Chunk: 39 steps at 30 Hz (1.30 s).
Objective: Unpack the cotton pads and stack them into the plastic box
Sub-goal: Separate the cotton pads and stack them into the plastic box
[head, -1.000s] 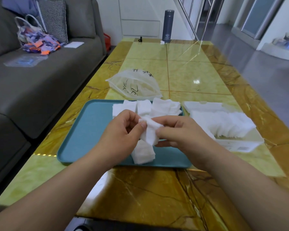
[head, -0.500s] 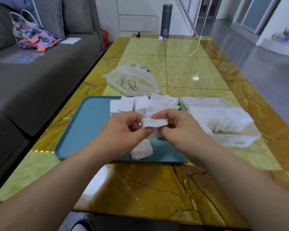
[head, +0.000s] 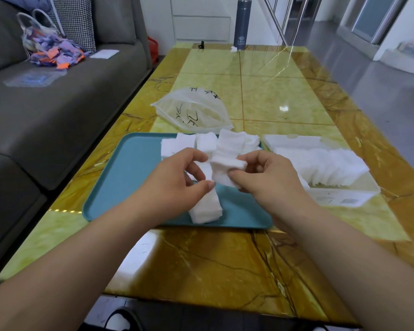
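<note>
Nearest the camera, 2 bare forearms are reaching over the marbled yellow table [head: 215,271] to the middle of the teal tray [head: 120,187]. The left hand [head: 177,180] is pinching a column of cotton pads [head: 204,206] between curled thumb and forefinger, with the column's lower end resting on the tray. The right hand [head: 270,180] is gripping a smaller wad of pads [head: 225,172], thumb underneath and fingers curled over the top. 1 second ago both hands were closing on a single upright bunch pressed together. Now they are drawing slightly apart, and the right-hand wad is lying crosswise, separated from the column. I am reading this as a batch being split off, ready to go to the box, so the stacking is continuing rather than finishing. Along the tray's far edge, several loose pads [head: 234,142] are lying in uneven heaps, waiting to be sorted. Just right of the tray, the clear plastic box [head: 342,199] is already holding a long fanned row of stacked pads [head: 325,166] and is looking fairly full. Beyond the tray, the opened translucent bag [head: 194,111] with black lettering is sagging on the table; whether any pads are remaining inside I cannot tell. At the far end a dark flask [head: 242,22] is standing upright.
</note>
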### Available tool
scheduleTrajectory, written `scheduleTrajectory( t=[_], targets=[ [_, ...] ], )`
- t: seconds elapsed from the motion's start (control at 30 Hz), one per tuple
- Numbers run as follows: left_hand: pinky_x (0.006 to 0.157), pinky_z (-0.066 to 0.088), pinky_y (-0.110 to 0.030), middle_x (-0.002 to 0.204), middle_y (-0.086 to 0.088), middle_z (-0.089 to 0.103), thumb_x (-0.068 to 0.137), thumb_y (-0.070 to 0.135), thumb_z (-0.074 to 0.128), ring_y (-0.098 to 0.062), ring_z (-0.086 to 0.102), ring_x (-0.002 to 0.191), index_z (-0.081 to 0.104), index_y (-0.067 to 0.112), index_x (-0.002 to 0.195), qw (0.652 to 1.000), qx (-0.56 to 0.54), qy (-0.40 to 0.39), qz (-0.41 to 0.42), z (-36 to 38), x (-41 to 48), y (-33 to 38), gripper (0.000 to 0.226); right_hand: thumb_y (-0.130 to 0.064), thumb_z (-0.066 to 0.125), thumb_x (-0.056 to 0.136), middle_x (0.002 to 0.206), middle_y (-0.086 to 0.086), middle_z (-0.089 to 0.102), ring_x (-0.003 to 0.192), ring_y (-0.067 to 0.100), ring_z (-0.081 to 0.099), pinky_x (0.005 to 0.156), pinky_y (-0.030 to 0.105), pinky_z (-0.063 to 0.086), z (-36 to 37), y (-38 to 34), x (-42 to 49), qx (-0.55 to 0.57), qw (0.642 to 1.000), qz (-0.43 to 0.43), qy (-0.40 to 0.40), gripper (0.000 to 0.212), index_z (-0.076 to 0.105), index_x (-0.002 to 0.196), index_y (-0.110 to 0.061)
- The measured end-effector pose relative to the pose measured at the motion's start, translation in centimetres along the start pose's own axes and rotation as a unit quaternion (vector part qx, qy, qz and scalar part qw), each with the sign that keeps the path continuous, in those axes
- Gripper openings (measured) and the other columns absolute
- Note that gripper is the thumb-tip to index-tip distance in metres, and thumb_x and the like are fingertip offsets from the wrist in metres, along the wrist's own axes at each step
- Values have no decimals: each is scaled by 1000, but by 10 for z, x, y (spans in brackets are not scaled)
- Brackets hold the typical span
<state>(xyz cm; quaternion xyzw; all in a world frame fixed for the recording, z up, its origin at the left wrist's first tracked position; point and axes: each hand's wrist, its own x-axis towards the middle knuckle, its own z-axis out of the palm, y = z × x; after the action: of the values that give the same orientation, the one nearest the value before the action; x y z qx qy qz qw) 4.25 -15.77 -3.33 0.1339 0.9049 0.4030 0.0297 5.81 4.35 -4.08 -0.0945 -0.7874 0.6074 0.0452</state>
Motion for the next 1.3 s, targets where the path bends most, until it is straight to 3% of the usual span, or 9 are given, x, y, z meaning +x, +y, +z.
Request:
scheduleTrajectory(
  t=[0.17,0.37,0.53,0.63,0.8,0.9,1.03,1.2,1.3],
  targets=[
    [76,52,-22,107,22,57,75,62,80,0,60,87,61,43,116,976,180,-118,2,0,-10,-3,48,-16,73,87,90,-3,68,78,11,61,63,21,43,-1,8,3,-169,985,-6,-26,16,64,98,-24],
    [85,51,-33,113,17,53,85,58,71,-10,58,97,62,39,121,967,226,-115,7,5,-9,-4,41,-22,72,89,96,-16,66,84,0,60,64,11,41,0,13,3,-227,972,-26,-55,21,65,105,-32],
    [83,49,-38,98,7,56,102,46,53,-17,58,93,63,24,96,981,171,-92,-7,9,-8,-3,25,-18,67,90,90,-13,72,82,2,63,64,12,43,-2,15,4,-256,964,-43,-55,15,76,99,-26],
    [87,50,-39,106,1,64,105,39,50,-24,61,102,62,13,110,987,156,-41,-23,6,-9,0,28,-19,65,91,85,-14,72,80,0,63,61,11,42,-1,13,1,-255,964,-52,-57,14,75,96,-28],
    [77,55,-38,94,3,67,103,31,55,-21,65,88,62,25,109,996,55,41,-54,-2,-5,-3,11,-21,67,89,82,-12,71,76,3,63,57,9,42,1,10,-1,-210,974,-71,-40,8,71,90,-28],
    [68,50,-25,91,11,69,92,34,72,-6,66,82,64,32,106,994,-41,54,-86,-7,-7,-5,16,-22,66,90,79,-10,70,73,6,63,55,9,43,3,10,-2,-201,976,-69,-43,8,72,89,-27],
    [59,51,-18,85,5,73,93,22,73,-3,68,70,68,26,100,991,-59,96,-70,-11,-9,-3,10,-21,67,92,78,-8,71,69,3,61,56,8,43,1,9,-1,-178,981,-65,-39,8,74,91,-26],
    [67,59,-31,104,-8,78,105,10,56,-24,76,92,68,14,120,953,-280,-97,-66,-17,-18,11,20,-16,74,89,75,-10,74,65,-4,62,55,9,47,-1,8,2,-118,990,-32,-65,12,77,87,-28],
    [75,57,-32,109,1,78,105,12,55,-13,73,95,63,20,122,955,-263,-131,-40,-13,-18,13,20,-2,76,87,83,-5,80,81,16,74,71,36,64,-3,1,0,-55,992,-14,-112,25,81,94,-25]
  ],
)
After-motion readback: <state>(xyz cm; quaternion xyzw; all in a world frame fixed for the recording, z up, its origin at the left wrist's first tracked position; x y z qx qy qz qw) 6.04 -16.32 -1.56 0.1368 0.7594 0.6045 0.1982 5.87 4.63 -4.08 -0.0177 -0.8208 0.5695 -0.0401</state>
